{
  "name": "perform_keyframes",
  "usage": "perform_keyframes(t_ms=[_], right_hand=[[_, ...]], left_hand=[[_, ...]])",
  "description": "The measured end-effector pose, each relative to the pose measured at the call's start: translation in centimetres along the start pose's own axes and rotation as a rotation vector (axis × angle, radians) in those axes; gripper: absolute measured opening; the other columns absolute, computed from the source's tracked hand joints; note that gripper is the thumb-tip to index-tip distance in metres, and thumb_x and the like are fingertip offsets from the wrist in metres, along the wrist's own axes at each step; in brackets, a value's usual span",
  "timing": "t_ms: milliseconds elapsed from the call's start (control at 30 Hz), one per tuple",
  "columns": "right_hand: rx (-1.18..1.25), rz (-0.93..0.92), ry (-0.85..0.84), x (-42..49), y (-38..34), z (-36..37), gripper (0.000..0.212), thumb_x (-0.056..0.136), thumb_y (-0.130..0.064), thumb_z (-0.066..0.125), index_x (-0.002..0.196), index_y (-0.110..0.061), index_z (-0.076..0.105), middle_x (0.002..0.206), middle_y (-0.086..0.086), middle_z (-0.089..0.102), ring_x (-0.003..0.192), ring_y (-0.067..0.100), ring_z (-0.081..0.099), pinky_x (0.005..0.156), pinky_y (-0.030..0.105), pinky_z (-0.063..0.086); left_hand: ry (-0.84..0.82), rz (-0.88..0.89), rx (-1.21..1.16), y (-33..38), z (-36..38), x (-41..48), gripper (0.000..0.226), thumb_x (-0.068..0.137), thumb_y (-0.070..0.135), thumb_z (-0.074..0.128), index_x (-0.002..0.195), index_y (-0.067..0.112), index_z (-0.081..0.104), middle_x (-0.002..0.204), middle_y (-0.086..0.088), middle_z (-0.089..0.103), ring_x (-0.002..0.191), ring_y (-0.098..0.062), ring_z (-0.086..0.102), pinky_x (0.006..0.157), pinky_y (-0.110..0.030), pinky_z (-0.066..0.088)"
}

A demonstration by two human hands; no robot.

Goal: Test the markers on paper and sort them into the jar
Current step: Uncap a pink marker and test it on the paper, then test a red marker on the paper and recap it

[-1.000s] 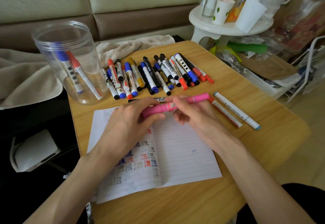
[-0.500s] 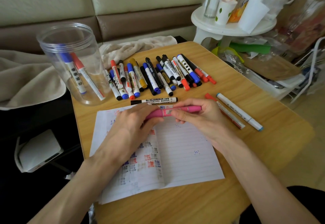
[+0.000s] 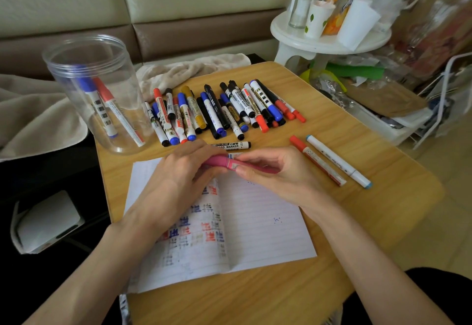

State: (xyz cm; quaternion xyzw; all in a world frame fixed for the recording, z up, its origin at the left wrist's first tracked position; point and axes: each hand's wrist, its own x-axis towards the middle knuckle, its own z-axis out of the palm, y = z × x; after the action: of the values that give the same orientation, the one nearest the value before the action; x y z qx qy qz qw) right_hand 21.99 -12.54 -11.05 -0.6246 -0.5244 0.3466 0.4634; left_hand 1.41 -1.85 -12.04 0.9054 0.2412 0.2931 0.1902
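- Open paper (image 3: 260,222) on the table (image 3: 370,222), covered in test marks.
- Clear jar (image 3: 63,89) back-left, two markers (image 3: 102,105) inside.
- And left hand (image 3: 178,174) and right hand (image 3: 275,174), close together, both grip the pink marker (image 3: 217,161) just above the paper.

pink marker (image 3: 245,166): gripped level just above paper | paper (image 3: 260,225): lined, open flat, coloured marks on left page | jar (image 3: 61,87): clear, upright, lidless, two markers (image 3: 100,106) leaning inside | marker row (image 3: 219,110): beside jar
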Motion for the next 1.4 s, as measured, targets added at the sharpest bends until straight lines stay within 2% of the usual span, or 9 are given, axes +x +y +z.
perform_keyframes(t_ms=[167, 333, 433, 533, 767, 933, 1100, 1233, 1400], right_hand=[[-0.049, -0.029, -0.009, -0.1, 0.4, -0.1, 0.028, 0.090, -0.019, 0.082, 0.118, -0.015, 0.079, 0.105, -0.006, 0.080, 0.100, 0.014, 0.075, 0.093, 0.049, 0.059], [-0.043, -0.009, 0.117, -0.4, 0.6, -1.9, 0.022, 0.088, -0.021, 0.083, 0.111, -0.022, 0.081, 0.098, -0.010, 0.080, 0.094, 0.012, 0.073, 0.086, 0.038, 0.061], [-0.107, -0.020, 0.263, -0.5, 1.3, -3.5, 0.015, 0.087, -0.024, 0.085, 0.100, -0.029, 0.081, 0.088, -0.015, 0.077, 0.078, 0.006, 0.066, 0.066, 0.026, 0.054], [-0.211, 0.028, 0.452, -0.6, 2.2, -5.4, 0.013, 0.085, -0.026, 0.086, 0.095, -0.032, 0.081, 0.081, -0.015, 0.075, 0.071, 0.000, 0.062, 0.060, 0.015, 0.048], [-0.545, 0.173, 0.682, -1.7, 3.8, -8.8, 0.012, 0.087, -0.028, 0.083, 0.096, -0.021, 0.080, 0.078, -0.010, 0.068, 0.068, -0.003, 0.059, 0.055, 0.021, 0.042], [-0.625, 0.128, 0.682, -1.7, 4.7, -8.7, 0.012, 0.086, -0.029, 0.083, 0.094, -0.020, 0.083, 0.075, -0.010, 0.069, 0.078, 0.022, 0.067, 0.061, 0.029, 0.050], [-0.624, 0.147, 0.692, -1.5, 4.4, -8.5, 0.021, 0.086, -0.030, 0.085, 0.102, -0.017, 0.082, 0.086, -0.005, 0.066, 0.089, 0.023, 0.066, 0.062, 0.026, 0.044], [-0.641, 0.158, 0.706, -1.3, 4.1, -8.2, 0.037, 0.083, -0.044, 0.084, 0.112, -0.022, 0.078, 0.109, 0.000, 0.064, 0.110, 0.022, 0.057, 0.077, 0.032, 0.046], [-0.588, 0.209, 0.632, -1.0, 3.9, -7.6, 0.047, 0.078, -0.050, 0.088, 0.118, -0.031, 0.074, 0.112, -0.002, 0.071, 0.104, 0.017, 0.066, 0.089, 0.043, 0.058]], left_hand=[[0.036, -0.017, -0.048, 0.7, 0.1, 0.4, 0.049, 0.091, 0.044, 0.067, 0.135, 0.025, 0.061, 0.113, 0.012, 0.064, 0.092, -0.006, 0.064, 0.081, -0.034, 0.057], [0.061, -0.039, -0.026, 1.0, 0.5, 1.3, 0.067, 0.086, 0.052, 0.068, 0.143, 0.022, 0.052, 0.130, 0.007, 0.054, 0.115, -0.012, 0.057, 0.092, -0.037, 0.054], [0.059, -0.069, -0.028, 1.4, 0.8, 1.7, 0.064, 0.089, 0.053, 0.064, 0.145, 0.026, 0.050, 0.129, 0.010, 0.053, 0.110, -0.008, 0.057, 0.089, -0.035, 0.054], [0.038, -0.062, -0.029, 1.9, 1.2, 2.0, 0.057, 0.092, 0.053, 0.061, 0.142, 0.026, 0.052, 0.128, 0.011, 0.056, 0.107, -0.007, 0.058, 0.088, -0.038, 0.056], [0.036, -0.053, -0.046, 2.8, 1.7, 2.4, 0.050, 0.096, 0.051, 0.057, 0.138, 0.025, 0.057, 0.128, 0.012, 0.057, 0.108, -0.006, 0.059, 0.084, -0.034, 0.056], [0.032, -0.043, -0.031, 2.8, 2.0, 2.6, 0.047, 0.097, 0.050, 0.056, 0.137, 0.025, 0.057, 0.126, 0.013, 0.056, 0.103, -0.004, 0.060, 0.081, -0.030, 0.055], [0.037, -0.046, -0.031, 2.9, 1.8, 2.5, 0.044, 0.098, 0.049, 0.056, 0.135, 0.025, 0.059, 0.127, 0.012, 0.057, 0.104, -0.004, 0.060, 0.081, -0.029, 0.055], [0.033, -0.046, -0.043, 2.9, 1.5, 2.3, 0.041, 0.098, 0.047, 0.057, 0.133, 0.025, 0.061, 0.127, 0.013, 0.057, 0.104, -0.003, 0.060, 0.080, -0.030, 0.055], [0.031, -0.050, -0.050, 2.7, 1.2, 2.2, 0.041, 0.099, 0.047, 0.056, 0.133, 0.024, 0.061, 0.128, 0.013, 0.057, 0.105, -0.004, 0.061, 0.083, -0.034, 0.057]])
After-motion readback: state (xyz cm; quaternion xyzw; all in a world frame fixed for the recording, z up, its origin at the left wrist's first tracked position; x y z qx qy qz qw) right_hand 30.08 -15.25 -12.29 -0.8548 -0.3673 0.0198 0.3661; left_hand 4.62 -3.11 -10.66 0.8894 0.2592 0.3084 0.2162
